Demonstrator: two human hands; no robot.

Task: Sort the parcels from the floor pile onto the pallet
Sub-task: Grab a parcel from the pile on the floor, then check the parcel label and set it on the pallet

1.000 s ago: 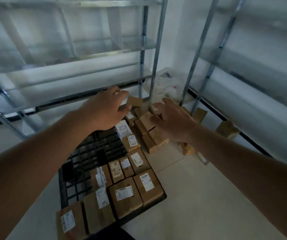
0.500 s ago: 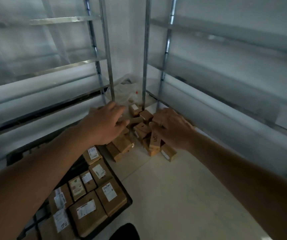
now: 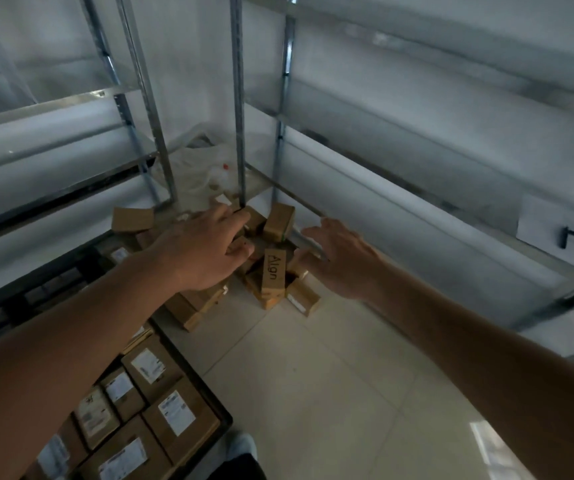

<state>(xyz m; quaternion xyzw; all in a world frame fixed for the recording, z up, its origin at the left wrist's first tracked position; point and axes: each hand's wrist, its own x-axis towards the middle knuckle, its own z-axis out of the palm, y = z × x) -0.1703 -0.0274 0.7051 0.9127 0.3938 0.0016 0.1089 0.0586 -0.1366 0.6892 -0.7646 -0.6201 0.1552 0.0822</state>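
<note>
A pile of small brown cardboard parcels lies on the floor in the corner between two metal racks. One upright parcel marked "Align" stands in the middle of the pile. My left hand hovers over the pile's left side, fingers spread and holding nothing. My right hand reaches over the pile's right side, fingers spread, also empty. A black pallet at lower left carries several labelled parcels in rows.
Metal shelving racks stand on the left and right, their uprights meeting near the corner. A crumpled clear plastic bag lies behind the pile. Pale tiled floor stretches between pallet and right rack. My shoe tip shows at the bottom.
My view has swung right and closer to the floor pile. Both hands have moved from above the pallet end to over the pile, spreading apart.
</note>
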